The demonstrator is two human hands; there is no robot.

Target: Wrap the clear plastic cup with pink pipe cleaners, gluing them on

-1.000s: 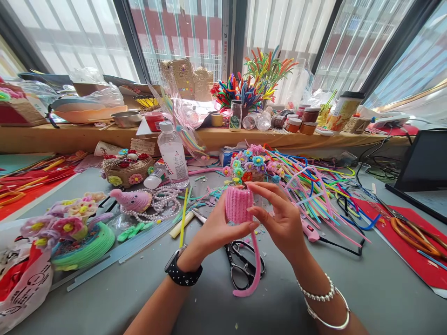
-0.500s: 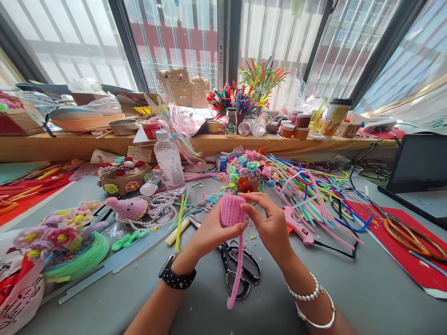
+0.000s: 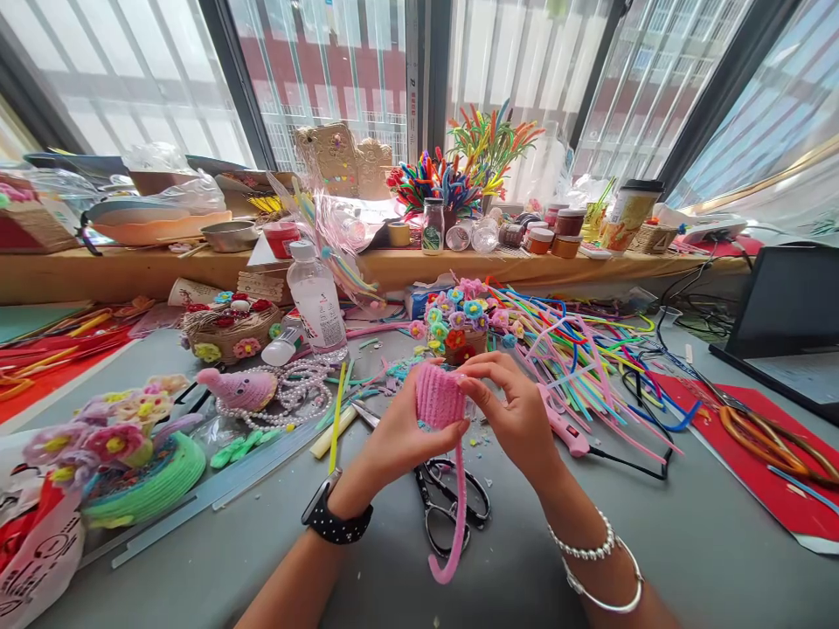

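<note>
Big windows stand at the far side, and a grey bench below them is covered in craft things. Above its middle, the left hand holds a pink fuzzy cup made of coiled pipe cleaner, with the fingers curled round it and the thumb pressed on its near side. The right hand pinches the cup's right rim with its fingers pressed together. A loose pink tail hangs down from the cup. The cup looks soft, light and easy to squash, so a gentle hold on the sides seems best.

Black scissors lie right under the hands. A pink glue gun lies just to the right. Loose pipe cleaners are piled far right. A water bottle and a pearl string sit to the far left.
</note>
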